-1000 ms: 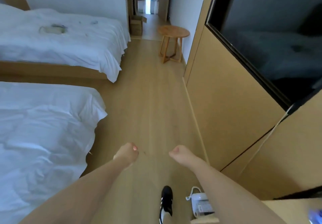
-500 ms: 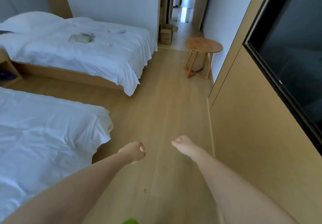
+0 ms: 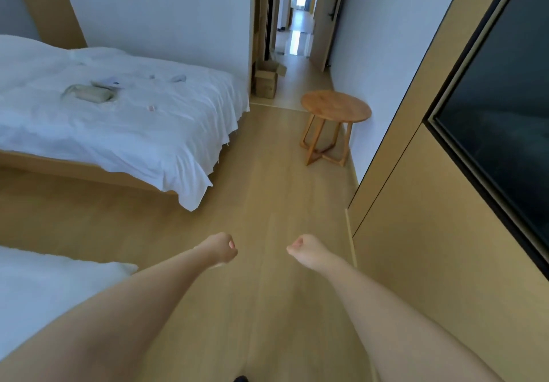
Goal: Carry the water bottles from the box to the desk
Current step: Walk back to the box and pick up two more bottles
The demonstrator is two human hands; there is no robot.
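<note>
Head view: left hand (image 3: 221, 248) and right hand (image 3: 306, 251) curled, holding nothing. Cardboard box (image 3: 266, 80) stands by the doorway ahead; bottles unseen. Risk: clipping the round stool (image 3: 335, 111) beside the path.

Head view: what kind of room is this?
Probably a hotel-style twin bedroom: a white-sheeted bed, a second bed's corner, a round side table, and a doorway to a corridor.

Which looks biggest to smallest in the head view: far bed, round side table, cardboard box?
1. Far bed
2. Round side table
3. Cardboard box, though it stands farthest from the camera, so its true size is unsure.
</note>
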